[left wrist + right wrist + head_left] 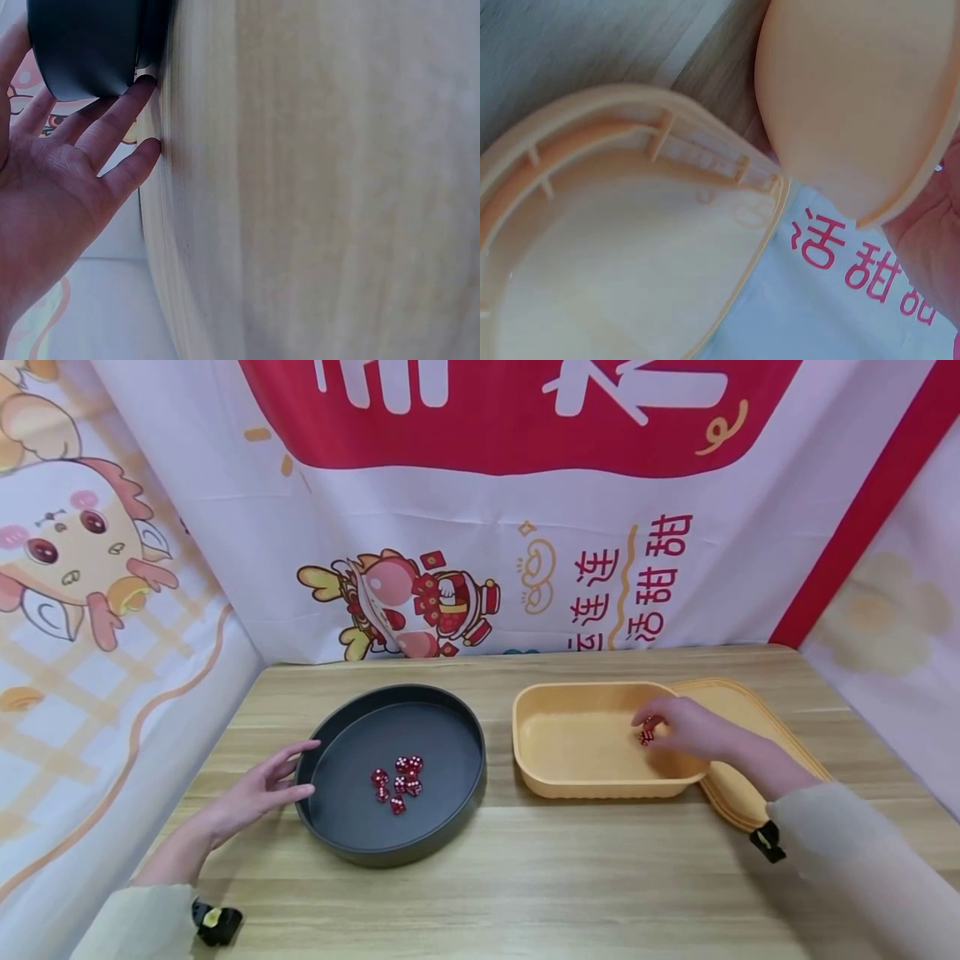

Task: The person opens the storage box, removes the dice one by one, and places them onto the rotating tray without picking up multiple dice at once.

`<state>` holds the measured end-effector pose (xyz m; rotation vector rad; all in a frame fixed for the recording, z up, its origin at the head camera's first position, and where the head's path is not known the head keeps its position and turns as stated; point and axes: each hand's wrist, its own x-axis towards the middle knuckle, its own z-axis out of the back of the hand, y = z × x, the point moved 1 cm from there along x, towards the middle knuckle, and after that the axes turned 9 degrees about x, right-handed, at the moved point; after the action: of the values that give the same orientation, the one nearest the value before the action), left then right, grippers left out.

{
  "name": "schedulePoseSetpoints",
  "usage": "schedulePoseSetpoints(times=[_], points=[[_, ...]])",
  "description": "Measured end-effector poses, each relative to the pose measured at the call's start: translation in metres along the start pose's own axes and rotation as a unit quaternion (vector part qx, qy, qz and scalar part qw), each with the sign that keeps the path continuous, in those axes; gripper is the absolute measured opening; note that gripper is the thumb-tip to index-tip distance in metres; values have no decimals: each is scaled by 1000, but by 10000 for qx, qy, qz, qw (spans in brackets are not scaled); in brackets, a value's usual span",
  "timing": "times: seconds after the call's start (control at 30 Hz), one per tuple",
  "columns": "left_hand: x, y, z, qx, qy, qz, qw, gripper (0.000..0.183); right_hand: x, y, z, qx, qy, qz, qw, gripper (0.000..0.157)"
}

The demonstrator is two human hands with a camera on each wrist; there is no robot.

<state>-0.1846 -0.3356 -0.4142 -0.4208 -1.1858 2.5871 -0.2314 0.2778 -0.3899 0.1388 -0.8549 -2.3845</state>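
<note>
A round dark grey pan [367,852] holds several red dice [397,783] with white dots, loosely grouped on its floor. My left hand [251,793] is at the pan's left side, its fingers [112,131] fairly straight and touching the outer wall. Over the right part of a rectangular yellow-orange plastic box [570,789], my right hand [686,727] reaches down, blurred. Its curled fingertips pinch a few red dice [647,737], partly covered by the fingers. In the right wrist view, the box wall [855,97] hides most of the hand.
A yellow-orange lid [738,714] with a raised rim lies right of the box, partly beneath my right forearm. All stands on a light wood-grain table [525,885]. A printed cloth [465,502] hangs behind, with more cloth at both sides.
</note>
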Motion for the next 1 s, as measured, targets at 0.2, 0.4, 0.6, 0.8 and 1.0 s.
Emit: schedulePoseSetpoints(times=[0.2,0.4,0.6,0.8,1.0], points=[[0,0,-1,0,5,44,10000,68,4,1,-4,-400,171,-136,9990,23],[-1,-2,-1,-20,3,31,10000,67,8,3,-8,-214,233,-195,9993,25],[0,-1,-1,-16,9,23,10000,66,10,-1,-15,604,253,-432,9969,28],[0,-1,-1,-18,6,66,10000,67,8,4,-13,352,265,-501,9978,28],[-1,-1,0,5,-3,75,10000,67,10,3,-17,711,439,-573,9949,26]])
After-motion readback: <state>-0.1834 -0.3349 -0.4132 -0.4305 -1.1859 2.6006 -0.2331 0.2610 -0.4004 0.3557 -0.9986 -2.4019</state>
